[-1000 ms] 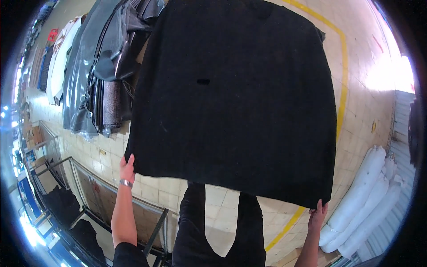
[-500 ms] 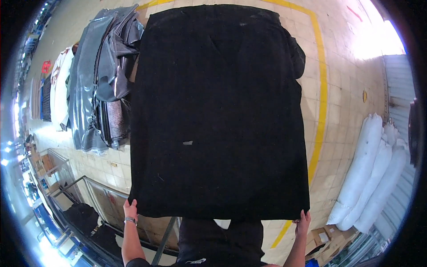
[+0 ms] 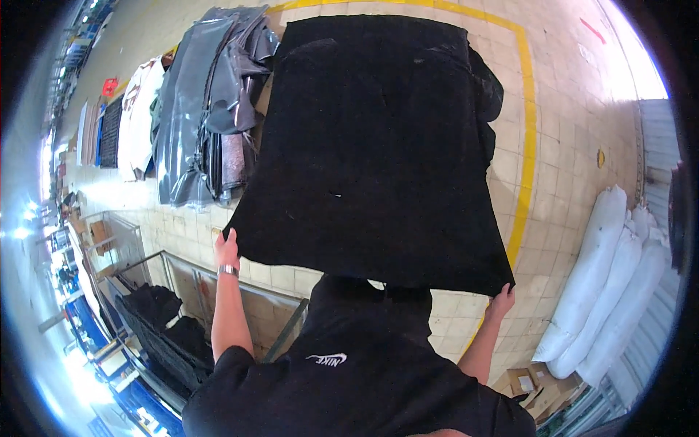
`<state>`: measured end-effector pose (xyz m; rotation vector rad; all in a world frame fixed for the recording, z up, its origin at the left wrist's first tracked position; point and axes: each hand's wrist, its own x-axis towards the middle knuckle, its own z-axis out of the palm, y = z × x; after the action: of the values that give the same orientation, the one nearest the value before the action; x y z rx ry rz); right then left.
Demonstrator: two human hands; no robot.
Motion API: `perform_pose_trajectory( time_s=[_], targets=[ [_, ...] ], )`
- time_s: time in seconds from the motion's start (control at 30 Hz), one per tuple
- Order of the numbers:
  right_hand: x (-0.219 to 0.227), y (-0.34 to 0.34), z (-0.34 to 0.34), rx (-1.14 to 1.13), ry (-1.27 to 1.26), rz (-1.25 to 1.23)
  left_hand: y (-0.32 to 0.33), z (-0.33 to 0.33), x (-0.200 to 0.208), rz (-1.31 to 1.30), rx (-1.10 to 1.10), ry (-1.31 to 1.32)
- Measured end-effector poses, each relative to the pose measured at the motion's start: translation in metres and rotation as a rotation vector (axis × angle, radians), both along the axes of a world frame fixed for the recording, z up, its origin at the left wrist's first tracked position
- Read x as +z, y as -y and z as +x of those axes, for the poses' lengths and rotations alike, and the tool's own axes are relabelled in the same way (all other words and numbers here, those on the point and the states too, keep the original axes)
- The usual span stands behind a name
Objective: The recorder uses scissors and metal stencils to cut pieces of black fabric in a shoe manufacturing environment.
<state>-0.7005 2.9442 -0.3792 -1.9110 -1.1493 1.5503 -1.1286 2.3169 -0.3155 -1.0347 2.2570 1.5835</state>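
Observation:
A large black fabric sheet (image 3: 378,160) spreads out in front of me, its far part lying over more black fabric that bulges out at its right side. My left hand (image 3: 227,250) is closed on its near left corner, and the near right corner is pinched in my right hand (image 3: 500,301). Between the two hands the near edge sags and hangs in front of my body. A small pale mark (image 3: 338,195) shows near the sheet's middle.
Folded grey plastic-like sheets (image 3: 193,109) lie left of the fabric, with white material (image 3: 140,116) beyond. A metal-framed cart (image 3: 211,288) stands near left, beside black fabric (image 3: 156,320). Long white rolls (image 3: 590,284) and cardboard boxes (image 3: 531,384) are at right. Yellow tape (image 3: 529,146) marks the floor.
Both hands have moved forward, away from my body, carrying the near corners with them. The near edge now slopes and sags, and the sheet's sides flare out toward my hands.

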Motion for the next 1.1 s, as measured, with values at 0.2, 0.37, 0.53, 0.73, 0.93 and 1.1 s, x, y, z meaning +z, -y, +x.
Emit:
perform_pose_trajectory(
  time_s=[0.2, 0.37, 0.53, 0.73, 0.93, 1.1],
  targets=[
    [-0.029, -0.037, -0.043, -0.579, 0.094, 0.174, 0.000, -0.011, 0.004, 0.084, 0.028, -0.112],
    [-0.032, -0.092, -0.015, -0.532, 0.300, 0.211, -0.018, -0.008, 0.007, 0.228, 0.165, -0.073],
    [0.046, -0.052, -0.078, -0.401, -0.027, -0.048, 0.014, 0.015, -0.003, 0.361, 0.237, -0.002],
    [0.083, -0.024, -0.088, -0.165, -0.303, -0.065, 0.081, 0.034, -0.045, 0.637, 0.353, 0.071],
    [0.156, -0.053, -0.153, -0.240, -0.357, 0.425, 0.080, 0.007, 0.005, 0.546, 0.184, -0.010],
    [0.239, -0.099, -0.197, -0.122, -0.281, 0.556, 0.056, 0.026, 0.097, 0.476, -0.016, -0.224]
  ],
)
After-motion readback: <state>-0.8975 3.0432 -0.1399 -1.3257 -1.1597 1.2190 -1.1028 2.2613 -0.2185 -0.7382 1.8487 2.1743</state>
